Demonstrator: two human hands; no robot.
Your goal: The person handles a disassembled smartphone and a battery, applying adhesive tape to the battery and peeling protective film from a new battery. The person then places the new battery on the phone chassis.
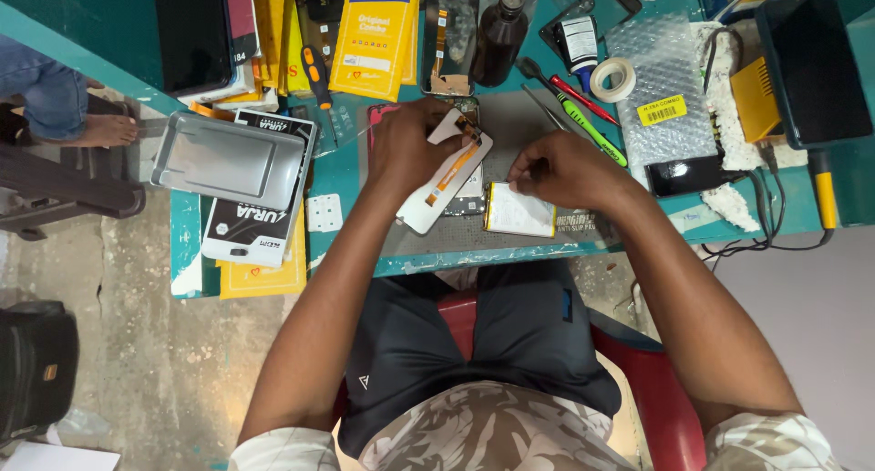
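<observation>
My left hand (410, 143) grips a white phone part (444, 184) with an orange flex cable on it, tilted over an opened phone (469, 196) on a grey work mat (510, 125). My right hand (561, 166) rests just right of it, fingers pinched together above a white battery (519, 211) that lies on the mat; whether it holds a small thing I cannot tell.
Green-handled tool (592, 129) and red-handled tool (583, 97), tape roll (612, 79), dark bottle (499, 38), orange-handled screwdriver (316, 77), yellow packets (375, 34), grey tray (228, 159) on boxes at left, black device (811, 66) at right. A person's bare foot (100, 129) far left.
</observation>
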